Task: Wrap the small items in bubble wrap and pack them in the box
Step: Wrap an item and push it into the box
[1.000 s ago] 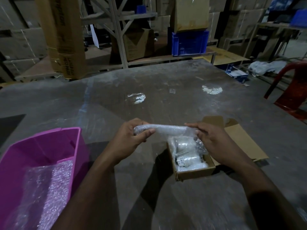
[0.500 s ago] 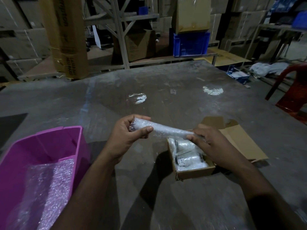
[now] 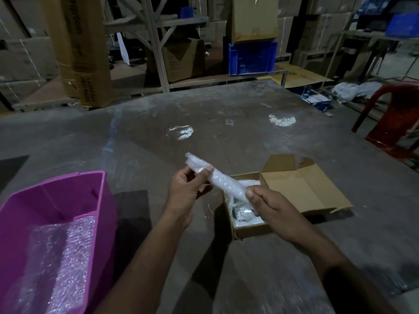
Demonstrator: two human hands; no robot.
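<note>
While both hands hold it, a bubble-wrapped roll [image 3: 223, 181] hangs tilted above the open cardboard box [image 3: 248, 230].

Left hand [image 3: 187, 197]: thumb and fingers [image 3: 207, 169] pinch the roll near its upper, far end, and a loose tuft of wrap sticks out past the grip. Right hand [image 3: 271, 206]: fingers curled, pinching the lower, near end, just over the box opening. Roll slopes down from left to right and touches neither box nor bench [image 3: 226, 137]. Box sits on the bench with its flap [image 3: 301, 189] folded out to the right; more white wrapped items [image 3: 243, 216] lie inside, one showing a small label, unreadable. Pink bin [image 3: 68, 196] stands well apart at the left, with a sheet of bubble wrap [image 3: 61, 261] lying in it.
</note>
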